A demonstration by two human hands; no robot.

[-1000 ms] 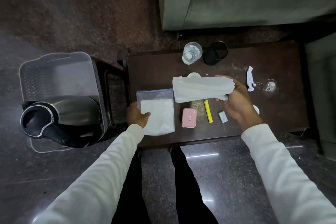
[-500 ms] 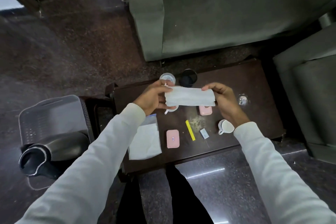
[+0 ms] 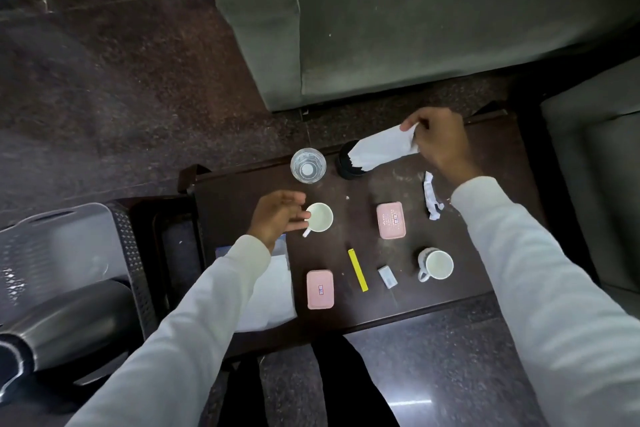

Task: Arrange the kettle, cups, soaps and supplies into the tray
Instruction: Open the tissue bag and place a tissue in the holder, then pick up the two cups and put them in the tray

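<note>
tray [image 3: 52, 253]: holds kettle [image 3: 69, 326] | left hand [image 3: 277, 215]: fingers apart, empty, beside white cup [image 3: 320, 217] | right hand [image 3: 438, 142]: pinches white cloth [image 3: 381, 149] above table [image 3: 485, 281]

The left hand [image 3: 280, 215] is letting go of the white cloth [image 3: 382, 148] it was gripping half a second ago and is dropping, fingers loose and spread, to the white cup [image 3: 320, 217] near the tabletop's left edge, just touching its rim. The right hand [image 3: 438, 144] is now carrying the cloth alone, pinching one end and swinging it out to the tabletop's far edge, where the free end is hanging over the black cup [image 3: 348, 168].
</note>
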